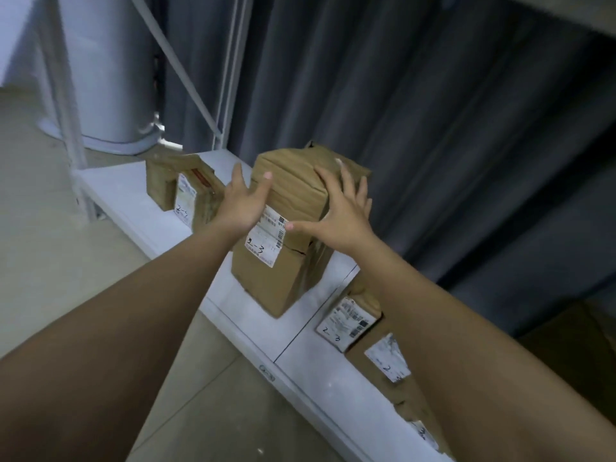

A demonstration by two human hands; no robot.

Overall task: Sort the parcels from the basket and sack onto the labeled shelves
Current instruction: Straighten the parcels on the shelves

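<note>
Step in hand: we judge we are setting the tall brown cardboard parcel with a white label marked 2-3 [283, 228] onto the low white shelf [133, 201], or just letting go of it.
Parcel position: it stands on the shelf board, leaning a little, its near bottom corner out over the front edge.
Doing it well: we would push it further back with flat palms until the whole base sits on the board, keep the 2-3 label facing out, and square it up so it stands straight.
Risk: left overhanging, we think it could tip forward off the edge.
Left hand [241, 203]: against the parcel's upper left side, fingers straight and spread, thumb up on the front face; pressing or steadying, not curled round anything.
Right hand [343, 216]: on the upper right corner, fingers splayed wide over the top edge, thumb stretched across toward the label; flat contact, nothing clasped.
Grip verdict: both hands released and relaxed, only touching the cardboard.
Neighbours: a small brown taped parcel [181, 190] stands to the left on the same shelf, near the left hand; a small brown parcel with a white 2-3 label [348, 320] lies to the right, partly behind our right forearm.
Backdrop: a grey pleated curtain [433, 128] hangs behind the shelf.
</note>
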